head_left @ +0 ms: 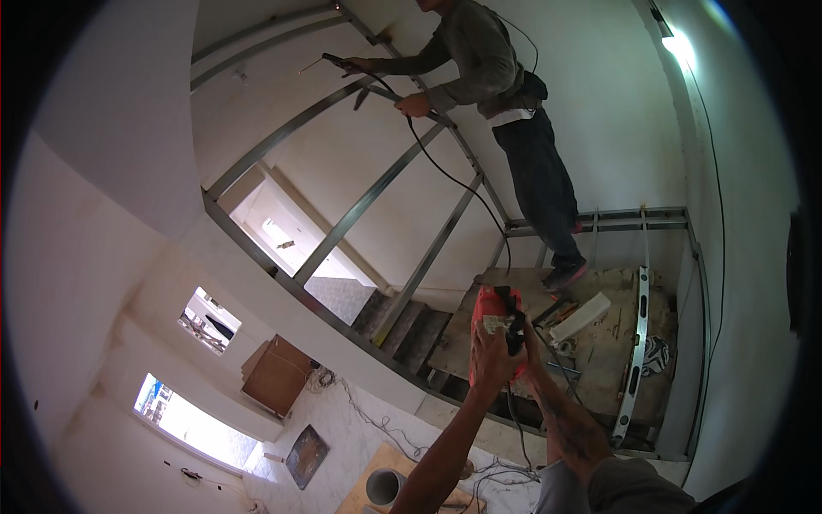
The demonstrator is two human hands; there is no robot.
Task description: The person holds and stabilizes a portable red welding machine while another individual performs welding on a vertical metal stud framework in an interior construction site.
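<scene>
Red plastic housing marks the power tool [495, 330], probably an angle grinder or small cutter, though the view is too small to settle which. Both of the person's hands are on it. The left hand [490, 360] is wrapped around the lower body from beneath, fingers curled tight against the casing. The right hand [524, 336] closes over the dark rear section just beside the left-hand fingers, and its fingertips are hidden behind the tool. A black cord [512, 415] drops from below the fingers between the two forearms. Beyond the fingertips lies a wooden platform [599, 351] carrying a long spirit level [635, 343] and a pale block [580, 317]; well above, a co-worker [505, 94] stands at the steel ceiling frame [360, 206]. Judged from the grip, the step in hand is carrying or presenting the tool at chest height, not yet applied to any work. The next move calls for a steady two-handed hold and a cord kept free of the platform edge.
</scene>
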